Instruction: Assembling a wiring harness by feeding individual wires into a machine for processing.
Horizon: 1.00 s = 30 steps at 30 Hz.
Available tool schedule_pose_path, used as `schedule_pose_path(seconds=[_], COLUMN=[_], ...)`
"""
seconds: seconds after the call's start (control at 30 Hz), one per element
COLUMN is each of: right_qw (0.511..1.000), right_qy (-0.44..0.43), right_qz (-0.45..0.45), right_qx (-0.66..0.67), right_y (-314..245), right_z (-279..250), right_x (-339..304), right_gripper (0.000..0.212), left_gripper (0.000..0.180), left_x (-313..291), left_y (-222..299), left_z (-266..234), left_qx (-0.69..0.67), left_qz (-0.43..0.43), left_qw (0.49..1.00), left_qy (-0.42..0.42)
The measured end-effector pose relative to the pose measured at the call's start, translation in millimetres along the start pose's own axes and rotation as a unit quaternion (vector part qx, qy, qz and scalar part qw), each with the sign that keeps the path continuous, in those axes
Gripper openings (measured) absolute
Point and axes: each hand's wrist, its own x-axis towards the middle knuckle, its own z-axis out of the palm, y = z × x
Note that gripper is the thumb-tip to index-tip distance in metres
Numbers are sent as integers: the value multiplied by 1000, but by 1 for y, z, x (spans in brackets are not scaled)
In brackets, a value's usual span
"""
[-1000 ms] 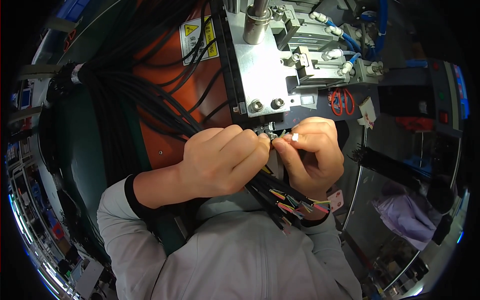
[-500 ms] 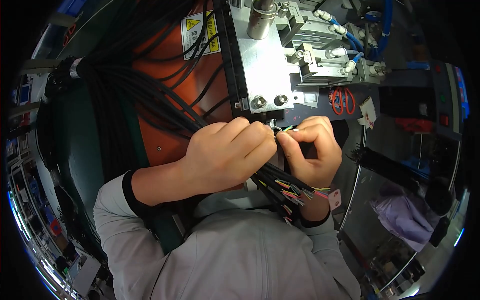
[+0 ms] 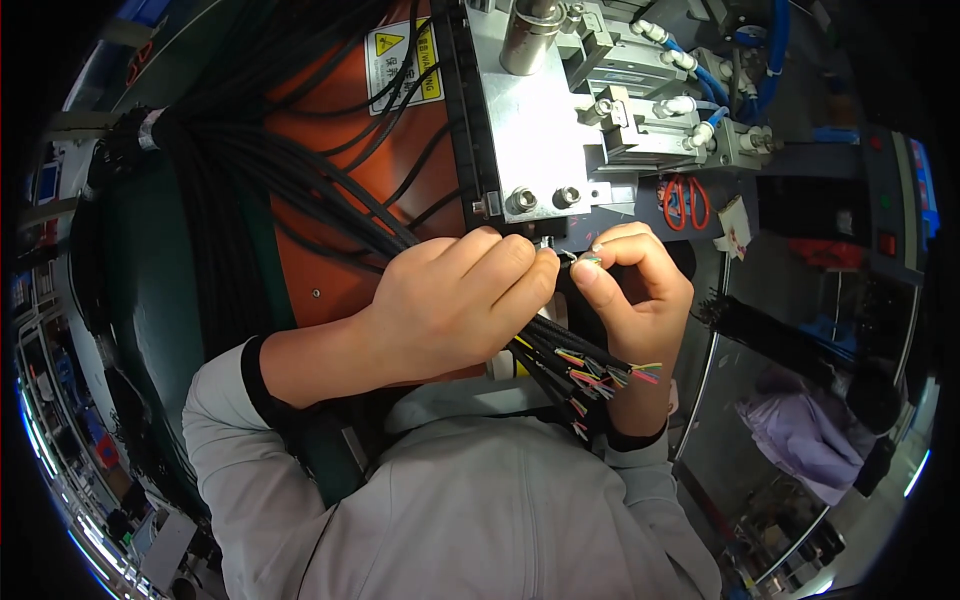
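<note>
My left hand (image 3: 460, 295) is closed, its back toward me, at the front edge of the machine's metal block (image 3: 535, 130). A black cable end shows at its fingertips, with thin wires (image 3: 570, 256) coming out to the right. My right hand (image 3: 640, 290) pinches the tips of these wires between thumb and forefinger; a greenish strand shows there. Below both hands hangs a bundle of black cables (image 3: 550, 345), its stripped ends fanning out in red, yellow, green and grey wires (image 3: 590, 375). What lies inside the left fist is hidden.
More black cables (image 3: 300, 165) run over the orange machine cover (image 3: 330, 230) from a tied bunch at the left. Pneumatic cylinders (image 3: 640, 130) with blue hoses stand at the back right. Red-handled scissors (image 3: 686, 203) lie beside them. A lilac cloth (image 3: 805, 435) hangs at the right.
My right hand has shifted slightly to the right, drawing away from the left fingertips with the wire tips in its pinch. The left hand has barely moved.
</note>
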Motion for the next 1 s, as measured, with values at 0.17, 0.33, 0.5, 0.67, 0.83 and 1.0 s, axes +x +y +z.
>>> schedule_pose_path(seconds=[0.17, 0.33, 0.5, 0.67, 0.83, 1.0], right_qw=[995, 986, 967, 965, 977, 982], right_qy=[51, 58, 79, 91, 123, 91], right_qz=[-48, -56, -104, -120, -86, 137], right_qx=[-72, -144, -220, -213, -150, 89], right_y=[11, 14, 17, 26, 38, 41], right_z=[7, 16, 29, 32, 31, 22], right_x=[-1, 2, 7, 6, 5, 5], right_gripper=[6, 5, 5, 8, 7, 4], left_gripper=[33, 34, 34, 35, 33, 29], left_x=[-4, -12, -12, -10, -2, 0], left_y=[1, 2, 5, 11, 10, 4], left_z=[-6, -2, -5, -3, -3, 2], left_qx=[12, 13, 65, 88, 91, 80], left_qz=[7, 14, -14, -46, -38, -23], left_qw=[999, 998, 988, 986, 985, 992], left_qy=[-36, -62, -140, -137, -144, -97])
